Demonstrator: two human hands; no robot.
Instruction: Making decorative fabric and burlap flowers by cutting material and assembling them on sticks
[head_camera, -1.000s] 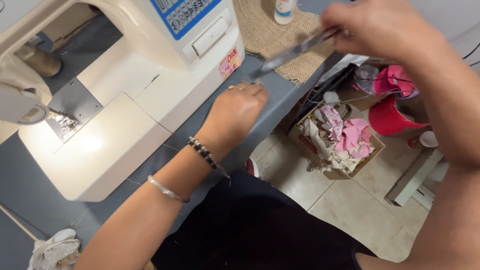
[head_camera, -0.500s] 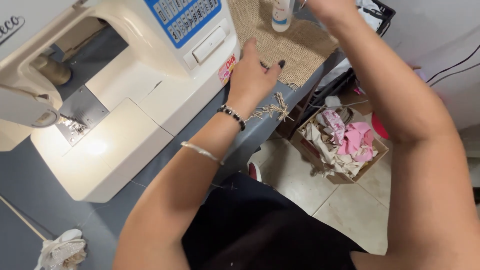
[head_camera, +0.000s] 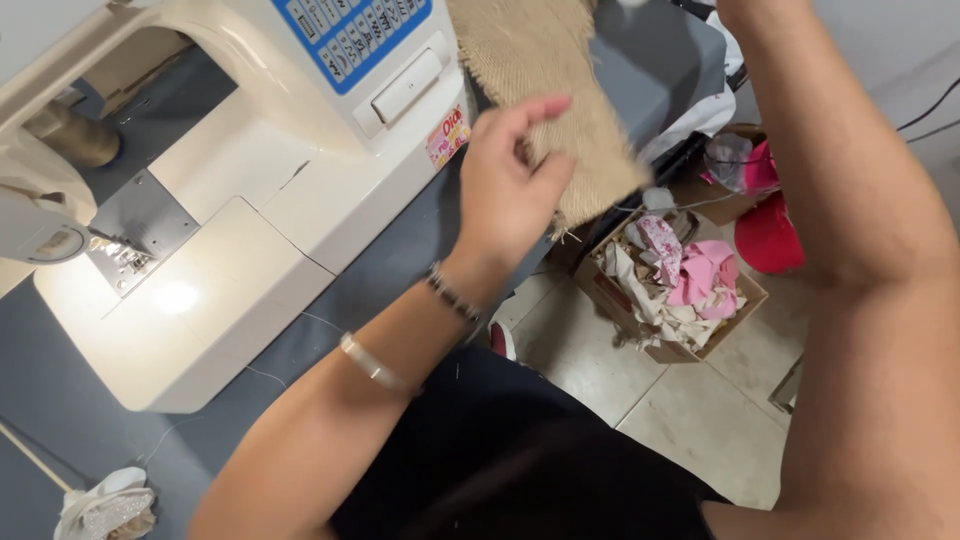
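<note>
Grey table (head_camera: 60, 420) carries coarse tan burlap (head_camera: 540, 70), frayed-edged; left hand (head_camera: 505, 190) fingers pinch it; right hand unseen.

Tan woven burlap piece (head_camera: 545, 90) beside white sewing machine (head_camera: 260, 200) (blue panel (head_camera: 345, 35)).
</note>
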